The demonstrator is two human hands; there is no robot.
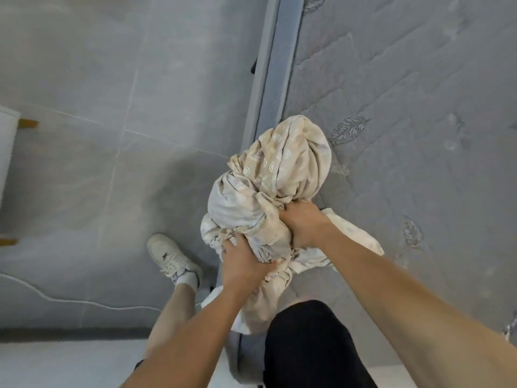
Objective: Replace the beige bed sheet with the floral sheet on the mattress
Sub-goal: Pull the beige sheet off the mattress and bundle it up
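Nearest the camera, two bare forearms reach forward over a knee in black shorts (307, 345) that rests at the edge of the bed. The left hand (243, 264) grips the lower part of the bunched beige sheet (268, 191), its fingers (232, 243) curled into the cloth and clamped on a twisted fold. Just beyond it, the right hand (300, 222) clutches the same bundle higher up, knuckles up, fingers buried in the fabric. The sheet is gathered into a tight, crumpled ball with pale round motifs on it, held over the near edge of the mattress (405, 121), partly above the bed frame (271, 79). To the left, a foot in a white sneaker (170, 257) stands on the grey tiled floor (98, 93), where a thin white cable (56, 299) trails. Farther off, the bare grey quilted mattress stretches away, stitched with leaf patterns.
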